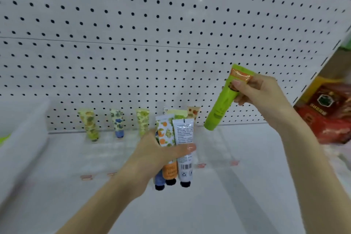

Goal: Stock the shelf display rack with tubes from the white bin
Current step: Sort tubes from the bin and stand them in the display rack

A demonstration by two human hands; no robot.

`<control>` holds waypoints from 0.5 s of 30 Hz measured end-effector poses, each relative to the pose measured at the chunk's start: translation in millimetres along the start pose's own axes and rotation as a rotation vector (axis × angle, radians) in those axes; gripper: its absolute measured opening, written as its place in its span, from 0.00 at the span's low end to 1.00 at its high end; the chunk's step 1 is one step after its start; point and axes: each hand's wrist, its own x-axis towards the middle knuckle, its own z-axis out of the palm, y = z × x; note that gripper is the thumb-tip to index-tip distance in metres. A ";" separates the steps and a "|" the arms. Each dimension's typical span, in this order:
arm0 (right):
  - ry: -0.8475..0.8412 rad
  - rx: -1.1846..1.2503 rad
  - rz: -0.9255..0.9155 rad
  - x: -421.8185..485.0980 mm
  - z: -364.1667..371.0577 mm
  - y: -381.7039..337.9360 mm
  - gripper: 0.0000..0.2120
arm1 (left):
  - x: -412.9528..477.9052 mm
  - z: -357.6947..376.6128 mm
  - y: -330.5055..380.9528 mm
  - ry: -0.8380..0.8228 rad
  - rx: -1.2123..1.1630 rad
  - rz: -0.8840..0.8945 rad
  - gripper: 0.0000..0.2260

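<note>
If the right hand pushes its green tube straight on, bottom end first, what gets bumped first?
The green tube probably hits the white shelf, just right of the tubes the left hand grips. Depth is unclear; it might clip those instead.

At the far right we see a heap of red printed packets (326,119), shiny and blurred, their lettering unreadable. Just behind them we make out a yellow box (319,86). Lower, across the middle, we find small pink labels (86,177) spaced in a row.
</note>
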 end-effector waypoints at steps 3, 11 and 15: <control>-0.049 -0.077 0.010 11.4 -5.9 20.0 0.06 | 18.6 5.8 -7.8 -0.037 0.028 -0.021 0.22; 0.057 -0.138 0.007 36.9 -15.1 66.2 0.08 | 64.7 21.9 -0.7 -0.040 -0.136 -0.038 0.09; 0.059 -0.139 0.019 42.7 -18.1 80.4 0.06 | 75.7 20.5 -6.6 -0.062 -0.158 -0.024 0.06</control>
